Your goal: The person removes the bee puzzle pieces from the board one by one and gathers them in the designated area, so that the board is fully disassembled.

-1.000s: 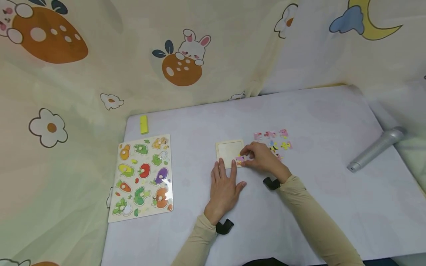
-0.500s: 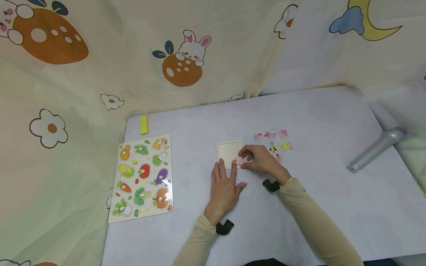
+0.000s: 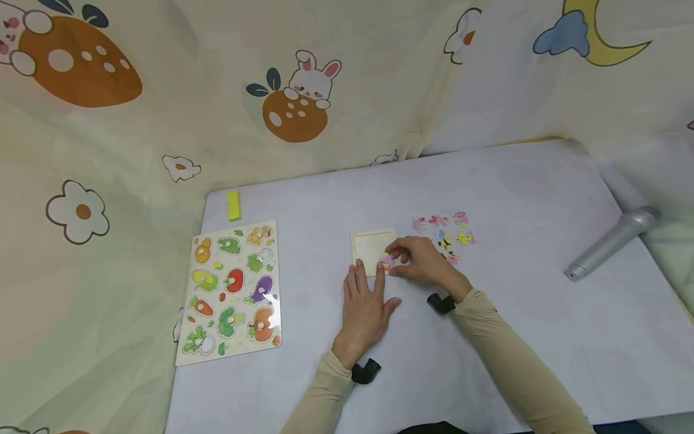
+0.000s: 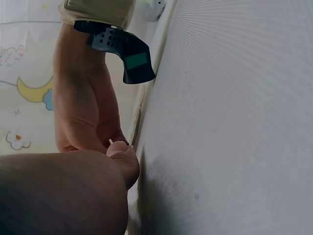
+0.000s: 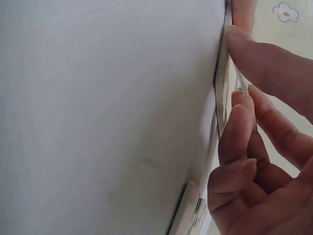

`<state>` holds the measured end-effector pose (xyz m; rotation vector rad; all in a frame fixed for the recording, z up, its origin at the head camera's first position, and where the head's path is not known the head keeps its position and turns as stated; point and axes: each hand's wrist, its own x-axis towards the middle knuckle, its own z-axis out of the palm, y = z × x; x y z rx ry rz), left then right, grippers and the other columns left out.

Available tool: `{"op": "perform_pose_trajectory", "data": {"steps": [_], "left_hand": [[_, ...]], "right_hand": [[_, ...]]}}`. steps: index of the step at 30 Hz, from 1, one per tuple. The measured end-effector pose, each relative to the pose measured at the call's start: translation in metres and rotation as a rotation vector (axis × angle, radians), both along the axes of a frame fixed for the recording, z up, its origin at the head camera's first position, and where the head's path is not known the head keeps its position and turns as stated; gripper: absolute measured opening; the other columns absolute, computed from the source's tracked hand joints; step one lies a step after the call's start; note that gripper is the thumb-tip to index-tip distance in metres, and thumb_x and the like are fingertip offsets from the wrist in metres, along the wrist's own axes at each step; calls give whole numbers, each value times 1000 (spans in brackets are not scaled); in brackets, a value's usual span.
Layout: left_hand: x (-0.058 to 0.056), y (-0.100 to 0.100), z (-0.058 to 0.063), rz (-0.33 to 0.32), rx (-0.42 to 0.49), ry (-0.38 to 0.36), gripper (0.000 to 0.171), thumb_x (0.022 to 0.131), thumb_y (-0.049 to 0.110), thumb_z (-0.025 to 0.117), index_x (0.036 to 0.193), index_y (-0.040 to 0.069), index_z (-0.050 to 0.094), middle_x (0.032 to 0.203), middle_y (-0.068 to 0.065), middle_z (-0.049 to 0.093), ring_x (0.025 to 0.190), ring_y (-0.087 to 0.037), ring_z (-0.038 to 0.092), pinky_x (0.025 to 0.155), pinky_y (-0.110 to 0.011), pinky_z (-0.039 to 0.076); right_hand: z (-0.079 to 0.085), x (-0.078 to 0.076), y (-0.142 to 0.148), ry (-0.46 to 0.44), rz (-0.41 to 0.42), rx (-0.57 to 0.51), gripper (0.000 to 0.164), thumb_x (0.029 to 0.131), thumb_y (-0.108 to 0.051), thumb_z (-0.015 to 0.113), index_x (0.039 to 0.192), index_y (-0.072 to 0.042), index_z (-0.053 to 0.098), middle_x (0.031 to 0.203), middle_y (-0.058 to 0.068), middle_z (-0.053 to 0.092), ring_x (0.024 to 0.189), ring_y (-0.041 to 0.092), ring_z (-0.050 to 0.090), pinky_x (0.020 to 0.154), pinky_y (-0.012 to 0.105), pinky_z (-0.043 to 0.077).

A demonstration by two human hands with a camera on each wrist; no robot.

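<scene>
A small pale wooden puzzle tray (image 3: 368, 246) lies mid-table in the head view. My left hand (image 3: 364, 313) lies palm down with fingers straight, their tips on the tray's near edge. At the tray's near right corner my right hand (image 3: 428, 262) pinches a pink and yellow jigsaw piece (image 3: 387, 263) between thumb and fingers. The right wrist view shows the piece's thin edge (image 5: 243, 84) tilted at the thumb, beside the tray's side (image 5: 222, 68). Just beyond the right hand lie several loose pink and yellow jigsaw pieces (image 3: 438, 220), partly covered by it.
On the left lies a vegetable peg puzzle board (image 3: 225, 298), with a yellow block (image 3: 234, 205) behind it. A silver cylinder with a wider end (image 3: 609, 244) rests near the table's right edge. A printed cloth (image 3: 217, 108) hangs behind the table (image 3: 515, 337).
My right hand has shifted slightly left with the jigsaw piece, further over the tray's corner. The left hand and the loose pieces stay in place.
</scene>
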<state>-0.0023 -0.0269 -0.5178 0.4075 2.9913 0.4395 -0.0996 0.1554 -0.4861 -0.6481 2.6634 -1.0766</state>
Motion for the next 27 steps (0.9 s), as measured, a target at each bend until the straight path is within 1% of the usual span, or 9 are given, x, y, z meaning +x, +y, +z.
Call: {"op": "perform_pose_trajectory", "data": {"steps": [6,10,13,19,21,23,27], "left_hand": [[1,0,0,-7,25,5,83,104,53,61,166,7,33,168,-39,18,157,-55,18,126,-64,23],[2,0,1,-12,18,18,84,104,54,61,166,6,33,168,-40,19,157,-56,19,126,-64,24],[1,0,1,-12,12,12,84,104,54,60,167,6,31,168,-40,18,157,-56,18,126,-64,24],[2,0,1,-12,24,2,84,104,53,60,167,5,30,168,-40,16,158,-56,15,126,-65,22],[2,0,2,-15,31,6,85,104,53,60,167,5,30,168,-41,15,158,-57,15,126,-65,22],[2,0,1,-16,32,6,85,104,53,60,167,5,30,168,-41,14,158,-57,14,126,-65,22],[3,0,2,-16,39,2,85,104,52,61,167,4,31,168,-41,14,157,-57,14,126,-66,21]], "right_hand": [[2,0,0,4,-7,8,36,81,-11,92,113,-2,76,92,4,74,79,15,63,73,30,51],[2,0,2,10,-7,25,37,82,-13,92,113,-1,77,92,5,75,79,15,64,73,30,51],[3,-1,7,14,-4,30,36,83,-13,91,114,-1,77,92,5,75,79,15,64,74,31,51],[6,-3,27,23,13,-11,38,86,-12,89,119,0,76,97,7,76,81,16,64,72,29,52],[6,-4,36,27,5,-19,39,87,-12,88,122,-1,75,102,8,76,83,16,64,72,28,52],[8,-4,46,27,-6,-40,40,89,-12,87,125,0,74,107,11,76,85,17,65,73,29,53],[8,-4,68,47,-31,-54,37,92,-7,82,128,-2,72,115,13,76,87,18,65,76,30,54]]}}
